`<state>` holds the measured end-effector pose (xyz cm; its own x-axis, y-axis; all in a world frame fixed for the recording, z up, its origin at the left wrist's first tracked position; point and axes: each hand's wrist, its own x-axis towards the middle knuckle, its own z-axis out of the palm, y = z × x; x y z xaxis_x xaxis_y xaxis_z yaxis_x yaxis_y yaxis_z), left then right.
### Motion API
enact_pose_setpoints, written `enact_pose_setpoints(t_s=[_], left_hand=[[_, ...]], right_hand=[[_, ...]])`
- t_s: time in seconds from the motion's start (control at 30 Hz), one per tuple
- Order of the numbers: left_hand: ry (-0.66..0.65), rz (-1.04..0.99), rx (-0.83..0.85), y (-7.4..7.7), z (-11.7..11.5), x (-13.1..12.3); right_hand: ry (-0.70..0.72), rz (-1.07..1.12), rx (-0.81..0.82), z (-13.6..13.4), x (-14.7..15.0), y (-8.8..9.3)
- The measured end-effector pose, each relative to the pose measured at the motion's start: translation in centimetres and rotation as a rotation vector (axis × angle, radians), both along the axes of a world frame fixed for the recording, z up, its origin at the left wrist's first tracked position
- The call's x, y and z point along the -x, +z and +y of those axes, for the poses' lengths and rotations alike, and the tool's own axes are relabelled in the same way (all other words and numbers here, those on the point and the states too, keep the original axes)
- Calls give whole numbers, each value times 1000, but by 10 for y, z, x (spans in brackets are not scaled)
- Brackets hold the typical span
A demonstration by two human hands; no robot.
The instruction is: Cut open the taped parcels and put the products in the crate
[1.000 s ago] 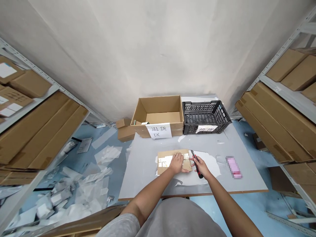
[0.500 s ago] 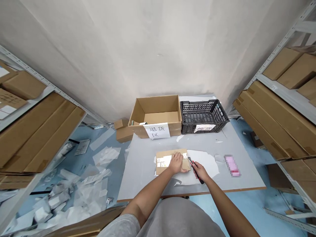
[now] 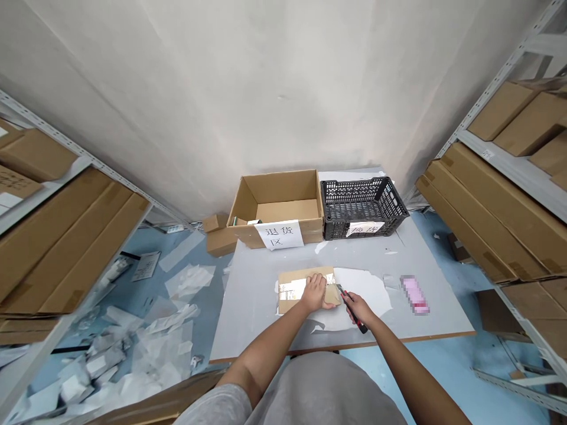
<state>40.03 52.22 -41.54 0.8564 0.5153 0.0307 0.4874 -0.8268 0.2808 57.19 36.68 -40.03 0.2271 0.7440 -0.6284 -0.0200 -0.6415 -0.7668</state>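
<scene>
As left hand [image 3: 315, 291] holds box [image 3: 294, 288], right [image 3: 360, 308] grips cutter [image 3: 362, 326]

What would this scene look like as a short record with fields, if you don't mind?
left hand: laid over the small carton, palm down
right hand: holding a red-and-black cutter, tip near the carton's right end; contact unclear
under carton: white sheet on the table
table back: open cardboard box left, black crate right, paper sign on each
table right: pink item, pixelated
</scene>
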Motion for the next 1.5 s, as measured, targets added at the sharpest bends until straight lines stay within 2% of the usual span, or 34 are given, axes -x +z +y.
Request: enact_pose_setpoints(t_s=[0.27,0.5,0.7,0.77,0.97,1.1,1.17,1.27,1.33,1.43,1.5], left_hand=[[-10,-16,17,-1,0,1],[-6,-16,19,0,0,1],[-14,-5,27,3,0,1],[-14,-3,36,4,0,1],[-15,-10,50,5,2,1],[-10,-19,37,8,-3,3],[-3,-34,17,10,-8,8],[16,-69,-10,10,-19,19],[14,-82,-17,7,-25,30],[-8,-84,4,2,-33,46],[8,-86,30,-1,-39,56]], right_hand=[[-2,-29,-15,15,3,1],[11,42,1,-9,1,0],[-48,11,-21,13,8,4],[-28,-20,-7,15,9,5],[103,17,49,-15,-2,8],[-2,22,25,-5,-9,19],[-21,-31,2,9,-7,25],[55,-155,23,18,2,27],[101,-203,65,9,6,25],[172,-154,105,-12,2,23],[185,-146,89,-16,-3,24]])
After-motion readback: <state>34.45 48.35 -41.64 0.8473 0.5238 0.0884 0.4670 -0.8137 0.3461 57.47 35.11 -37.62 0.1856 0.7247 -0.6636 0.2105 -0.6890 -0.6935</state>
